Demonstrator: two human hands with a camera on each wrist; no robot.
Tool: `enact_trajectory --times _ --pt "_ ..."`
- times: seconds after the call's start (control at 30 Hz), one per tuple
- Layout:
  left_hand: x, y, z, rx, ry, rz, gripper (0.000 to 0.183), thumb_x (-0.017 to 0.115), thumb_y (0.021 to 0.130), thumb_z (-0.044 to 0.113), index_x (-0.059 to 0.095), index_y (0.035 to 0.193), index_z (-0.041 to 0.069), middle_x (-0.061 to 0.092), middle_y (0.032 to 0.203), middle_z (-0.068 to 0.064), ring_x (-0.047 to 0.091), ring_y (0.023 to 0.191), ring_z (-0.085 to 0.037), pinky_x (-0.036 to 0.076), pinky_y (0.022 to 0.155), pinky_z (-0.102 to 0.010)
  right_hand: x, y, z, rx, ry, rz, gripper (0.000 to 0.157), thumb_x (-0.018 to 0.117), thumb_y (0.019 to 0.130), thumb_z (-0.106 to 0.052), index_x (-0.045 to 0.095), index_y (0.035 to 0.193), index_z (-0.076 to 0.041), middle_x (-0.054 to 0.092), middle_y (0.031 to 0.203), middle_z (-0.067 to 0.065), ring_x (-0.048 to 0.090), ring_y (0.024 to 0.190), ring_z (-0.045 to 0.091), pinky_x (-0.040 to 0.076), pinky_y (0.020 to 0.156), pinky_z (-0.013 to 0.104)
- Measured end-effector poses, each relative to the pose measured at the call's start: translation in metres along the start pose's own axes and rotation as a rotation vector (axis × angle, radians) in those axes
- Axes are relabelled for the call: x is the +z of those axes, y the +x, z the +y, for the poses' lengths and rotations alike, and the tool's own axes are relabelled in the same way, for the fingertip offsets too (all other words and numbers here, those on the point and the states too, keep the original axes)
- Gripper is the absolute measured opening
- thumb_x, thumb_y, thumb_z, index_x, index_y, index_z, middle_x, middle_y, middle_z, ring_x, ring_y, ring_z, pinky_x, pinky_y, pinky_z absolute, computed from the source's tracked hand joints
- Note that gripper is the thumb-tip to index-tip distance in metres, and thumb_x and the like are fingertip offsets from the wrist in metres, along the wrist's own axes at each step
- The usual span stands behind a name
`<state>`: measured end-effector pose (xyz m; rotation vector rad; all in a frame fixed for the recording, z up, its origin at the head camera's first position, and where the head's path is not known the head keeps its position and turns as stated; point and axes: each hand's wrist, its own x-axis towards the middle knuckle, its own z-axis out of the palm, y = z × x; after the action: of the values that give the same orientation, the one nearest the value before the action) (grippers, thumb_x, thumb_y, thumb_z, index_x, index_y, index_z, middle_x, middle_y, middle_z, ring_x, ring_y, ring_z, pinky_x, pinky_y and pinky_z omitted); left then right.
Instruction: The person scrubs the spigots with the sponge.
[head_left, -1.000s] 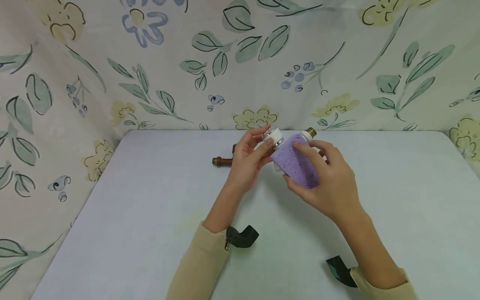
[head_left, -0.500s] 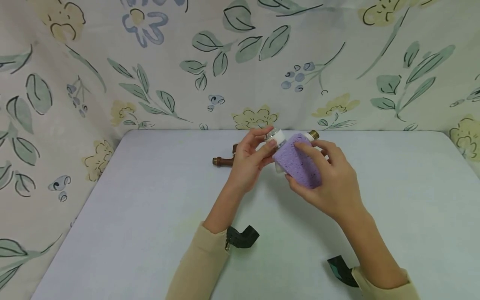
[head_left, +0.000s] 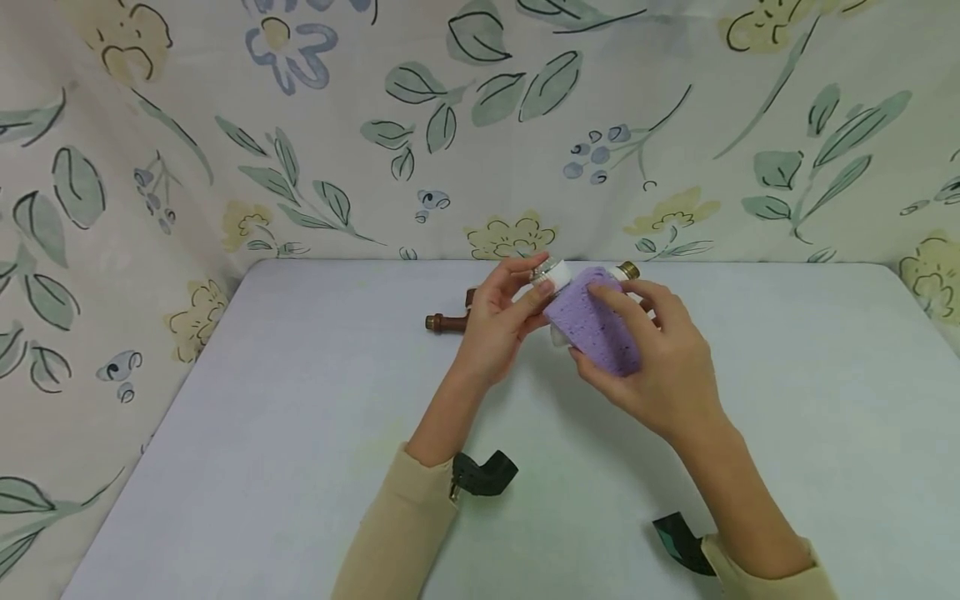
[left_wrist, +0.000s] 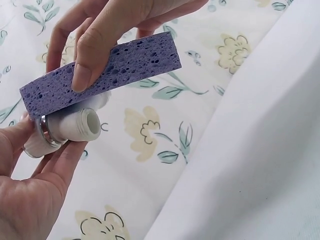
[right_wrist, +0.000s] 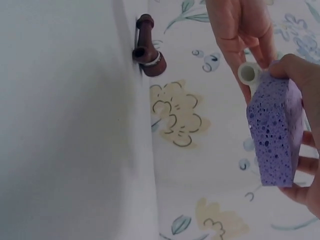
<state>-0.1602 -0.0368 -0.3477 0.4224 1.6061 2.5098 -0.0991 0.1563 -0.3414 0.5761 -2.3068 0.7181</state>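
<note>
My left hand grips a white pipe fitting by one end, thumb and fingertips around it. The fitting has a shiny metal ring, an open round mouth in the left wrist view, and a brass threaded end that pokes out past the sponge in the head view. With my right hand I hold a purple porous sponge against the fitting, thumb on one side and fingers on the other. Much of the fitting's body is hidden behind the sponge. Both hands are raised over the far part of the table.
A brown pipe fitting with a brass end lies on the white table, partly behind my left hand. Floral cloth hangs along the table's back and left side. Dark curved pieces stick out at both cuffs.
The sponge and white fitting shift slightly right, then the sponge slides back a little to the left. Both hands keep their holds.
</note>
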Motion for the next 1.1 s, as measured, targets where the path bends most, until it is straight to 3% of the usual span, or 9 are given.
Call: enact_trajectory --times 0.17,0.33,0.47,0.67,0.9,1.1 --pt "0.001 -0.001 0.001 -0.011 0.004 -0.023 0.037 0.05 0.107 -0.008 0.047 0.143 -0.013 0.058 0.133 -0.017 0.072 0.094 -0.009 0.063 0.08 -0.021 -0.002 0.0 0.002 0.049 0.024 0.027 0.066 0.09 0.072 -0.019 0.067 0.133 -0.01 0.06 0.128 0.027 0.062 0.098 0.044 0.061 0.067 0.057" --pt "0.0 -0.002 0.002 0.004 0.002 -0.027 0.039 0.05 0.107 -0.008 0.046 0.146 -0.013 0.058 0.124 -0.01 0.07 0.096 -0.01 0.063 0.081 -0.021 -0.002 0.0 0.002 0.017 0.029 -0.039 0.067 0.092 0.071 -0.021 0.066 0.133 -0.012 0.058 0.13 0.027 0.061 0.1 0.042 0.063 0.067 0.055" --pt "0.0 -0.001 0.003 0.002 0.004 -0.029 0.036 0.049 0.108 -0.006 0.047 0.144 -0.014 0.059 0.131 -0.012 0.07 0.098 -0.011 0.063 0.082 -0.023 -0.003 0.0 0.004 -0.003 0.02 -0.033 0.067 0.092 0.07 -0.02 0.067 0.131 -0.01 0.059 0.128 0.027 0.061 0.099 0.043 0.062 0.067 0.056" --pt "0.0 -0.001 0.004 0.006 0.033 -0.039 0.033 0.049 0.108 -0.008 0.047 0.139 -0.018 0.055 0.143 -0.021 0.07 0.1 -0.011 0.065 0.086 -0.032 -0.007 0.001 0.007 0.041 0.046 -0.002 0.066 0.09 0.071 -0.019 0.067 0.132 -0.009 0.059 0.128 0.027 0.063 0.101 0.044 0.062 0.071 0.06" --pt "-0.003 -0.001 0.004 0.032 0.081 -0.01 0.03 0.056 0.104 -0.01 0.053 0.132 -0.018 0.062 0.134 -0.016 0.07 0.095 -0.01 0.063 0.08 -0.025 -0.008 0.001 0.008 -0.015 0.034 -0.068 0.063 0.087 0.073 -0.023 0.069 0.132 -0.013 0.06 0.125 0.023 0.06 0.1 0.041 0.06 0.065 0.052" --pt "-0.004 -0.001 0.005 0.045 0.096 -0.05 0.027 0.057 0.103 -0.011 0.056 0.129 -0.017 0.061 0.13 -0.014 0.068 0.101 -0.013 0.065 0.092 -0.045 -0.013 0.002 0.009 0.023 -0.005 -0.031 0.062 0.087 0.072 -0.023 0.07 0.131 -0.012 0.061 0.125 0.026 0.06 0.1 0.043 0.059 0.067 0.055"
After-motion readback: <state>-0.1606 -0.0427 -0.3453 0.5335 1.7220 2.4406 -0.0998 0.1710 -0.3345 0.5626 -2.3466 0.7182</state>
